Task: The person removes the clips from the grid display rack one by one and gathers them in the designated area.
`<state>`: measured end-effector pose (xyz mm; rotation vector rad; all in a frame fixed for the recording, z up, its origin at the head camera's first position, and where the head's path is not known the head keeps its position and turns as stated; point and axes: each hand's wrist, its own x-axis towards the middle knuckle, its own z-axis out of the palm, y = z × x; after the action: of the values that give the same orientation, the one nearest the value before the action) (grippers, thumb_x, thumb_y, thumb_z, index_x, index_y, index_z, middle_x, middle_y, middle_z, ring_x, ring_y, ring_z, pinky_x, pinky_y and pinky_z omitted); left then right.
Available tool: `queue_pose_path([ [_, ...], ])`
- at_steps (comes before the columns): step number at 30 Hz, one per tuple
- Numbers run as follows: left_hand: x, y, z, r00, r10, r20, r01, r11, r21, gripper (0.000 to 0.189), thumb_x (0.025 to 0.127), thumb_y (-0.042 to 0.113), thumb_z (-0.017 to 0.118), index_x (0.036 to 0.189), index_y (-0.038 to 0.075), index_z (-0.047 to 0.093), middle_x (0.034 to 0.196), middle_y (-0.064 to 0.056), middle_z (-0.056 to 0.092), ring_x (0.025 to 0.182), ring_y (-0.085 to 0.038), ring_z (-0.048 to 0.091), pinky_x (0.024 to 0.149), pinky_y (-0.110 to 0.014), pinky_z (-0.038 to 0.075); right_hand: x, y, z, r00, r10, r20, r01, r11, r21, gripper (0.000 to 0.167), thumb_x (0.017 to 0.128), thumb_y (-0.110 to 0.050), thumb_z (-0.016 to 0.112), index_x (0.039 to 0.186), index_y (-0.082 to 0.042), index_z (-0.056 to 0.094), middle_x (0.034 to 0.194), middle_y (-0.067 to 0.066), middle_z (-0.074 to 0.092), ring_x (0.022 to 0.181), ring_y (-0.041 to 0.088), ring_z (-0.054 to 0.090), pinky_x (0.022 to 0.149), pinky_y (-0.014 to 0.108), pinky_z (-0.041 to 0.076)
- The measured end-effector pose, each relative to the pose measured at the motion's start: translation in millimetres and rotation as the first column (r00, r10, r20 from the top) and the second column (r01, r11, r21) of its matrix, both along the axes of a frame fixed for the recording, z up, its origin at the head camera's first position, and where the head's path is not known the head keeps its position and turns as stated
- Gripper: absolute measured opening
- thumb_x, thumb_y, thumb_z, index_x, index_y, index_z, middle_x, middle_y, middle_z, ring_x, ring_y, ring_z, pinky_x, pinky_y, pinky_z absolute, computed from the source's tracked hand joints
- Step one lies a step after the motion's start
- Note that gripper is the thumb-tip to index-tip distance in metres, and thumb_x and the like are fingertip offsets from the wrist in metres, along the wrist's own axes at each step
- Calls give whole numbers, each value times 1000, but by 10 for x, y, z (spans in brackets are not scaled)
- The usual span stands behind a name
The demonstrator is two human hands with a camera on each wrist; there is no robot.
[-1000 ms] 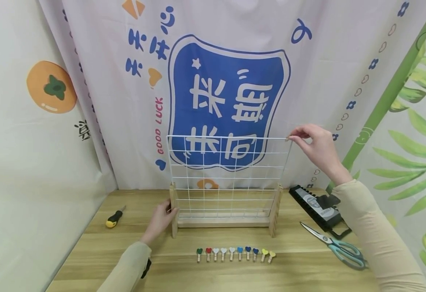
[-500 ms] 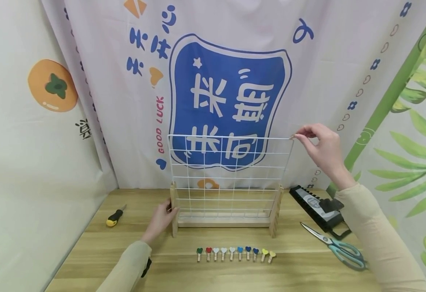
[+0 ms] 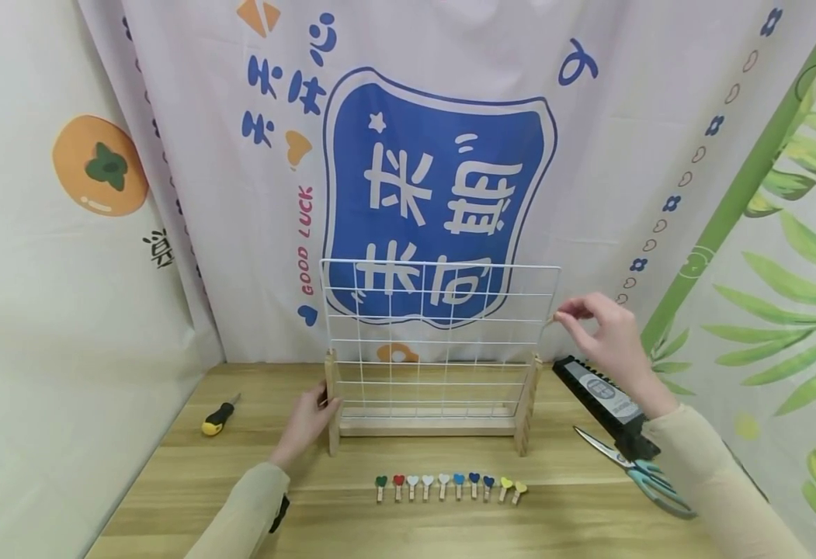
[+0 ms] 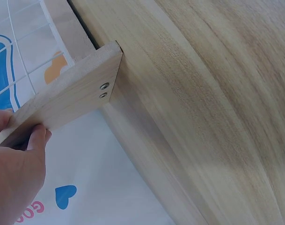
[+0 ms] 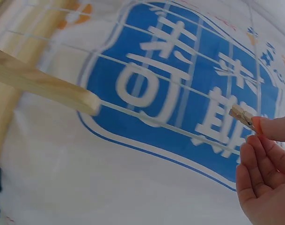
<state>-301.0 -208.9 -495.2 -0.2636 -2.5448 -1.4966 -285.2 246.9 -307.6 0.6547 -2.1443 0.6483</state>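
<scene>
A white wire grid stands upright in a wooden frame, between two side posts. My left hand grips the left post, with thumb and fingers on either side of it in the left wrist view. Two screws show near that post's lower end. My right hand pinches a small wooden clothespin between thumb and forefinger, close to the grid's right edge and above the right post. In the right wrist view the clothespin's free end points toward the grid, overlapping the printed curtain behind.
A row of several heart-topped clothespins lies in front of the frame. To the right are scissors and a black and grey case-like object. A yellow and black screwdriver lies at left. A printed curtain hangs behind.
My right hand has moved from the grid's top right corner down along its right side, the clothespin still in its fingers. My left hand has stayed on the post.
</scene>
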Motion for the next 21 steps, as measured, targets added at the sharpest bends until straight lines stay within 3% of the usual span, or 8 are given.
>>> queue_pose_path([
  [7, 9, 6, 12, 1000, -7, 14, 7, 1000, 11, 49, 99, 3, 57, 138, -20, 40, 136, -41, 49, 125, -52, 54, 103, -53, 52, 124, 7, -660, 989, -27, 148, 21, 999, 39, 12, 82, -3, 77, 90, -7, 69, 82, 2, 70, 74, 11, 63, 67, 18, 57],
  [13, 4, -5, 2, 1000, -8, 17, 8, 1000, 10, 48, 99, 4, 56, 139, -19, 40, 137, -40, 49, 126, -51, 54, 103, -53, 52, 242, 12, -1221, 944, -48, 327, 41, 999, 30, 12, 82, -6, 78, 88, -12, 69, 82, -2, 71, 74, 9, 65, 67, 22, 61],
  [17, 6, -7, 3, 1000, -7, 11, 7, 1000, 2, 48, 99, 4, 56, 138, -18, 41, 137, -40, 50, 126, -51, 54, 102, -53, 53, 341, -5, -1537, 882, -52, 468, 61, 998, -3, 10, 82, -7, 78, 85, -12, 70, 79, -3, 70, 70, 0, 60, 64, 17, 58],
  [21, 13, -6, 10, 1000, -5, 12, 5, 1000, -5, 47, 99, 4, 56, 138, -19, 41, 137, -40, 50, 126, -51, 54, 103, -52, 53, 457, -11, -1784, 796, -23, 605, 48, 999, -25, 7, 85, -7, 75, 82, -10, 69, 76, -3, 68, 66, -5, 54, 58, 15, 53],
])
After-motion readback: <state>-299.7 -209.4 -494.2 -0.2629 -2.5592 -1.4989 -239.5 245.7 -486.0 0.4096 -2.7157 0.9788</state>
